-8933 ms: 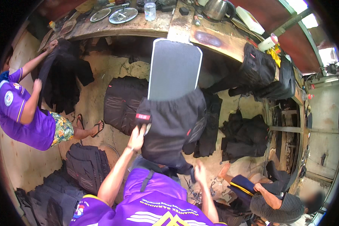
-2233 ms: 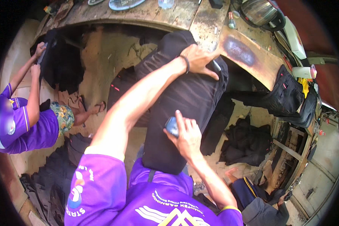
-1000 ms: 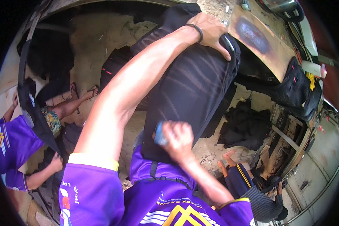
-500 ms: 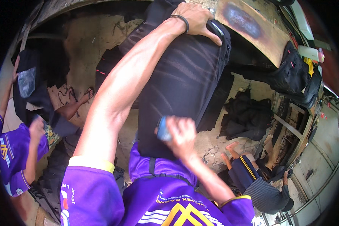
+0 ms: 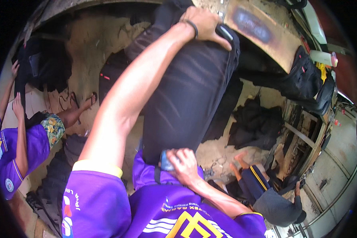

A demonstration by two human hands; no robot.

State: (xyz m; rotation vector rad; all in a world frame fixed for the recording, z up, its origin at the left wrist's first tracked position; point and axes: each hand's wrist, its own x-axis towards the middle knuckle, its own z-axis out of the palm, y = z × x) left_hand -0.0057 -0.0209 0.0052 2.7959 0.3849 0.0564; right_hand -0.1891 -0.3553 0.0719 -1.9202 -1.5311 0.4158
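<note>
Black trousers [image 5: 182,99] stretch lengthwise from the edge of the wooden worktop [image 5: 281,49] to the wearer's purple shirt [image 5: 154,212]. At the far end, the left hand [image 5: 202,25] lies on the cloth, thumb spread from the fingers; whether its grip pinches any fabric is impossible to make out. At the near end, the right hand's [image 5: 185,164] grip is clamped on a blue block [image 5: 166,160]. A crumpled heap of black garments [image 5: 256,123] lies on the floor to the right. At left, a co-worker in floral shorts [image 5: 52,127] handles dark cloth [image 5: 22,79].
</note>
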